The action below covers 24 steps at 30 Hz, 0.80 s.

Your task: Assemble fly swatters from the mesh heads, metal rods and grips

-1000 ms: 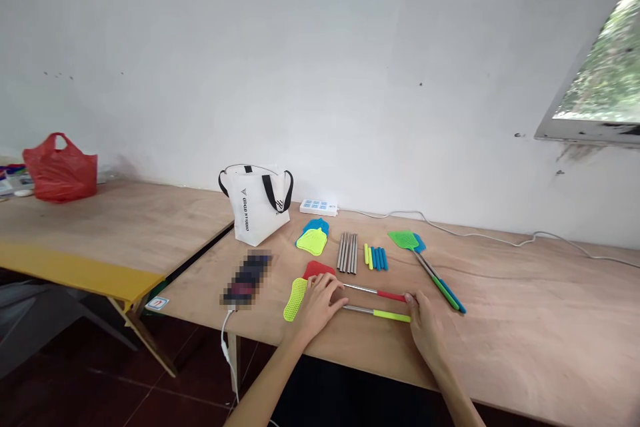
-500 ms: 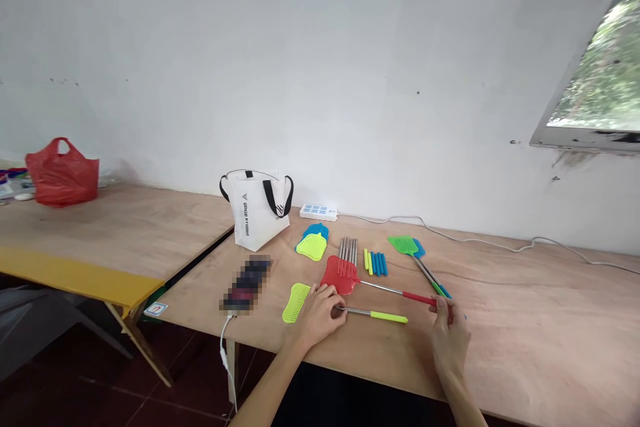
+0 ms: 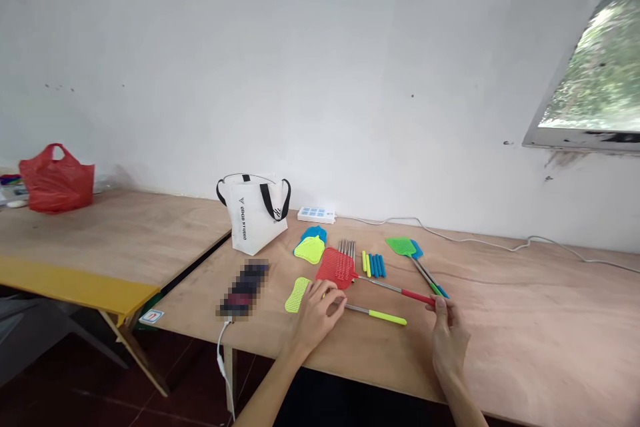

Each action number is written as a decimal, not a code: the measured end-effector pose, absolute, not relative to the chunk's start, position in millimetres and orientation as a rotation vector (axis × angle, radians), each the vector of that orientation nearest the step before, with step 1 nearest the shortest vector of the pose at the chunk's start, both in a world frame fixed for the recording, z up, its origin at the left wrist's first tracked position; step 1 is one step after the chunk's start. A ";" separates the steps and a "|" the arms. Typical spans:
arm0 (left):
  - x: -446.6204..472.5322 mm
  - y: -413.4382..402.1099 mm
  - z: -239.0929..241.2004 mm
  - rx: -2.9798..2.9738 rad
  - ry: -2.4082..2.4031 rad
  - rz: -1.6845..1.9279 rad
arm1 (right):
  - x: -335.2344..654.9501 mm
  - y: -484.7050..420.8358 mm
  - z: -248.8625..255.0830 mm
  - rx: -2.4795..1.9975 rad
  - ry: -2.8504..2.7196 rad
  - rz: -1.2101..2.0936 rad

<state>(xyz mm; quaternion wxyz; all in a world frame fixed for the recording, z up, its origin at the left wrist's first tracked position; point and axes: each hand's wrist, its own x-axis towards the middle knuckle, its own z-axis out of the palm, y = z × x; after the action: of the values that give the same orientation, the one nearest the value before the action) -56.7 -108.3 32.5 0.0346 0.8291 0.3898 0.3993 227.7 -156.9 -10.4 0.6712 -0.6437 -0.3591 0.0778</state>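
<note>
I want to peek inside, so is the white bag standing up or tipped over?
Standing up: the white bag has its base on the table, with its black handles at the top.

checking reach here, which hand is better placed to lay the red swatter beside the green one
Probably the right hand: it holds the red swatter by its handle's end and is nearer the green swatter. The left hand is over the yellow-handled swatter, farther off.
</note>
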 end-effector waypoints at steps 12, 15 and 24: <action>-82.2 -107.5 65.2 2.744 1.086 1.086 | 198.5 -167.4 19.1 -1.426 -1.240 0.260; -84.3 -109.3 67.6 2.742 1.068 1.085 | 191.7 -173.2 28.9 -1.440 -1.593 0.030; -74.7 -114.6 68.0 2.808 0.944 0.954 | 161.4 -180.9 21.0 -1.451 -1.966 -0.359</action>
<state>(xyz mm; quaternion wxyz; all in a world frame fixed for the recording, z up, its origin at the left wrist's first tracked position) -74.7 -114.6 68.0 0.0146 0.9021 0.3034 0.3066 161.4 -180.9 21.0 0.3297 -0.5548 -0.7514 -0.1373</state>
